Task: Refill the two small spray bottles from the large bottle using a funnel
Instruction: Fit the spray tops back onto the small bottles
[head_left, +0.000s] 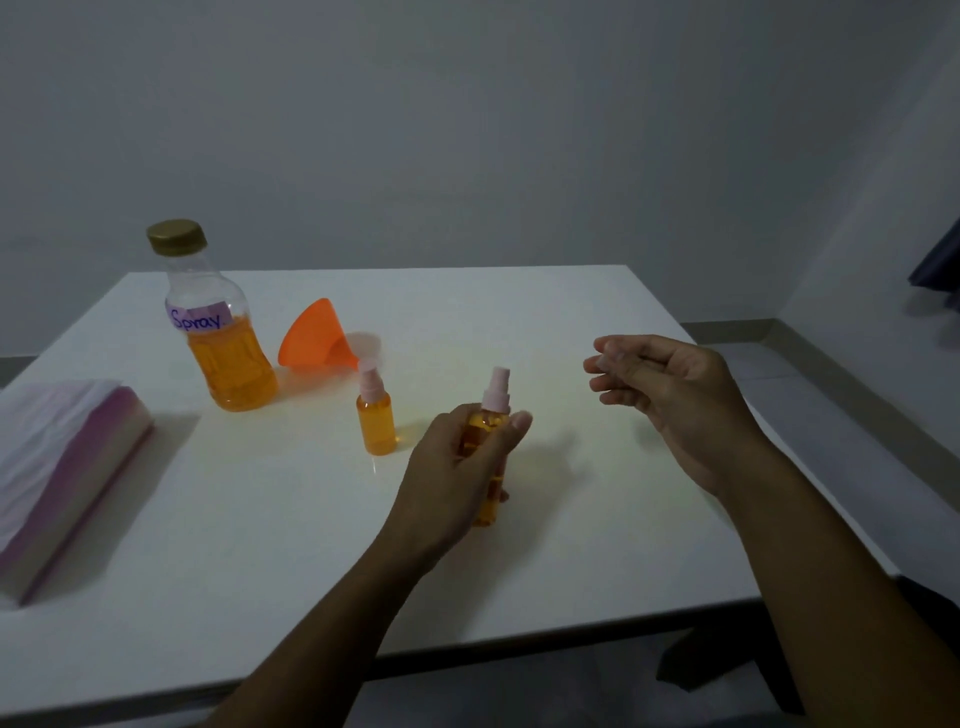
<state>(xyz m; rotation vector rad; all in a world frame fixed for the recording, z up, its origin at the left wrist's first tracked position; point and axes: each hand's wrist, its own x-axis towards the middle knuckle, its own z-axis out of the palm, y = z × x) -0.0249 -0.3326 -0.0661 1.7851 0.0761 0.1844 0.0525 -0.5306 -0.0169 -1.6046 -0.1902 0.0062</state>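
My left hand (457, 478) grips a small spray bottle (496, 397) of orange liquid with a pink sprayer, held upright just above the white table (519, 306). A second small spray bottle (376, 426) stands to its left. Behind it an orange funnel (311, 338) lies on its side, next to the large capped bottle (228, 364) labelled "Spray", half full of orange liquid. My right hand (675, 400) hovers to the right of the held bottle with its fingertips pinched on what looks like a small clear cap (608, 359), which is blurred.
A pink and white tissue pack (67, 467) lies at the table's left edge. Another clear cap (366, 343) rests by the funnel's spout. A grey wall stands behind the table. The floor and a skirting board run along the right.
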